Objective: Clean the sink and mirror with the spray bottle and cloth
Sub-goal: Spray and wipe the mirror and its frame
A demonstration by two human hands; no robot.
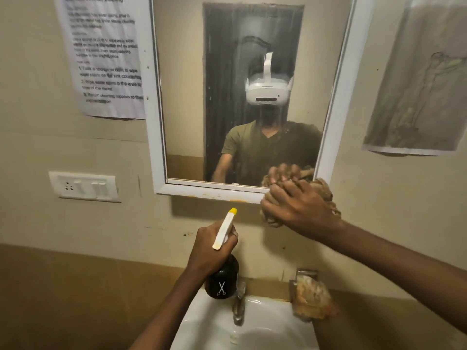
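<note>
A white-framed mirror (192, 97) hangs on the beige wall, its glass streaked and hazy. My right hand (295, 208) presses a bunched brown cloth (326, 192) against the mirror's lower right corner and frame. My left hand (212, 251) grips the neck of a black spray bottle (222, 281) with a white trigger head and yellow nozzle, held upright above the sink's back edge, nozzle pointing up toward the mirror. The white sink (207, 322) lies below, with a metal tap (238, 306) at its back.
A metal soap holder (307, 274) with a brownish rag or sponge (313, 301) sits at the sink's right back corner. A switch plate (84, 185) is on the wall at left. Paper sheets (106, 59) hang beside the mirror on both sides.
</note>
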